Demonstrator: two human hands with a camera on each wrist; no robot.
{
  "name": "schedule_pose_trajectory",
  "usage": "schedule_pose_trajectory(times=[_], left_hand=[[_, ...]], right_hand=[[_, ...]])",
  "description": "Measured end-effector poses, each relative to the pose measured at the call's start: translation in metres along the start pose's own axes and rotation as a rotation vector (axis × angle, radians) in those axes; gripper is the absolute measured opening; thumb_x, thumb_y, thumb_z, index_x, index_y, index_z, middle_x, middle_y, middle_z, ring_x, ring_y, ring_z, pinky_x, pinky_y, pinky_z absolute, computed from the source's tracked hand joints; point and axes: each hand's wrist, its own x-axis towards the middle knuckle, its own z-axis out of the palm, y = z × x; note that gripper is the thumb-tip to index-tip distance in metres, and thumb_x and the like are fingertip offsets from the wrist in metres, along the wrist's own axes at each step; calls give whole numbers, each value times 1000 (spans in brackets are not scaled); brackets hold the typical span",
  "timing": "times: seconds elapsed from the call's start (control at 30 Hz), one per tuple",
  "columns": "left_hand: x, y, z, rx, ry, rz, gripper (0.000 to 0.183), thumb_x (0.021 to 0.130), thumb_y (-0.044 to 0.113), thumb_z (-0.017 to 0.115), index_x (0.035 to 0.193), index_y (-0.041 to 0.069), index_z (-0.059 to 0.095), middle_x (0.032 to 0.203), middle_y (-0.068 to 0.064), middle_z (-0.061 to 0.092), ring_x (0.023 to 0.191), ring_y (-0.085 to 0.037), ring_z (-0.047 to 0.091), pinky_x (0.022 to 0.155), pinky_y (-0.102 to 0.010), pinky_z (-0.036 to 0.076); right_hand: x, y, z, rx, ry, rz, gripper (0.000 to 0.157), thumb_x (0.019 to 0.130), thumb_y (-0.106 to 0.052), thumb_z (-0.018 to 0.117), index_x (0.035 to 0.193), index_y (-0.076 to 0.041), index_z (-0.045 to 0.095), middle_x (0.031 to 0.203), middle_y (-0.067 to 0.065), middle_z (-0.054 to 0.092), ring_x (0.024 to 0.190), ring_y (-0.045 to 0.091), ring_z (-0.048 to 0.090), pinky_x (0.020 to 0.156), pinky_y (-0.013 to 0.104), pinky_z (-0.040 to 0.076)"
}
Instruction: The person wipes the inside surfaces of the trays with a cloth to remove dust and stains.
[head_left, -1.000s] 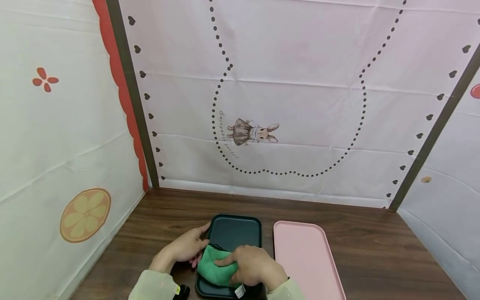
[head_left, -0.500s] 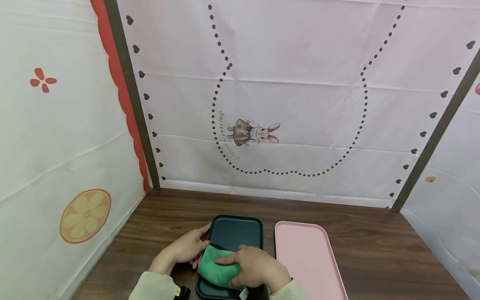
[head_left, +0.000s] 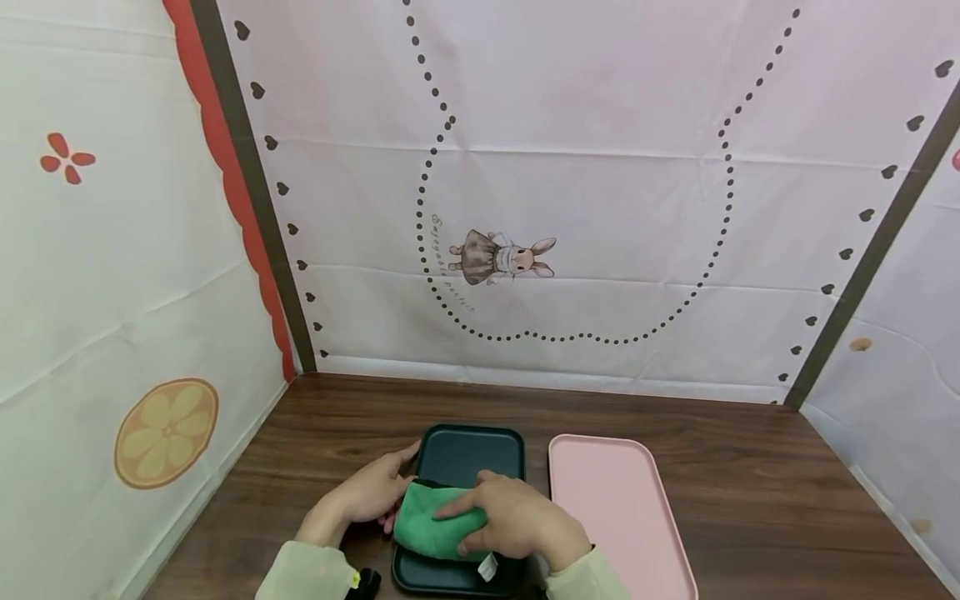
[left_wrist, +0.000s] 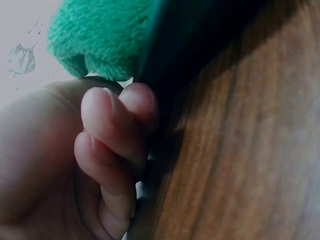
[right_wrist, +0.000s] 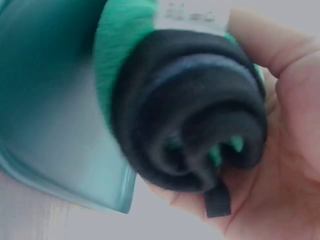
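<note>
A green plush towel (head_left: 427,531) with black edging is rolled up and lies across the near half of a dark teal tray (head_left: 468,454). My right hand (head_left: 517,518) grips the roll from the right, fingers over its top. In the right wrist view the coiled black end (right_wrist: 192,107) faces the camera, with a small black loop and a white label (right_wrist: 192,15). At the tray's left rim is my left hand (head_left: 371,492), thumb by the towel's corner. The left wrist view shows its curled fingers (left_wrist: 117,130) against the tray's outer side.
A pink tray (head_left: 603,483) lies to the right of the teal one on the brown wood-grain table (head_left: 750,500). Patterned cloth walls (head_left: 600,250) enclose the back and both sides. A black object (head_left: 365,583) shows at the left sleeve's cuff.
My right hand has shifted slightly right and away from me with the towel, which now looks like a tighter, more level roll. The left hand stays at the tray's rim.
</note>
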Motion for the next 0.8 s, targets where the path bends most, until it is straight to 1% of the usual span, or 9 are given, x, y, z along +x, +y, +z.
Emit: schedule_pose_trajectory(times=[0.1,0.17,0.3,0.4,0.7,0.8], left_hand=[[0,0,-1,-2,-3,-2,66,110,19,49,166,4,16,54,-4,62,40,-12,54,44,-29,46],[1,0,-1,-7,-6,-4,66,110,18,48,166,4,16,55,-4,63,40,-13,55,44,-29,47],[0,-1,-2,-20,-21,-6,66,110,15,47,166,4,14,56,-5,64,40,-12,56,44,-28,47],[0,-1,-1,-27,-27,-4,66,110,14,46,166,3,13,56,-5,64,40,-12,56,43,-27,46],[0,0,-1,-34,-29,-8,67,110,15,47,166,4,13,55,-5,63,40,-12,55,43,-26,46],[-1,0,0,-42,-26,-10,67,110,15,48,166,4,13,54,-5,63,39,-12,56,43,-26,46]], right_hand=[[0,1,0,24,-22,-18,46,84,-34,86,125,-49,72,112,-9,62,94,2,56,83,25,52],[0,1,0,36,-44,-16,44,84,-32,86,123,-48,73,113,-10,63,96,2,56,84,25,52],[0,-1,0,43,-83,0,44,83,-31,87,121,-49,74,121,-9,65,107,5,59,90,27,54],[0,0,1,44,-96,7,44,83,-31,87,121,-49,74,125,-9,65,113,7,59,94,28,54],[0,2,1,64,-131,-10,44,82,-27,87,121,-46,76,122,-11,66,112,5,59,95,28,53],[-1,3,0,96,-153,-10,44,82,-24,88,119,-45,77,128,-11,67,120,9,60,98,30,54]])
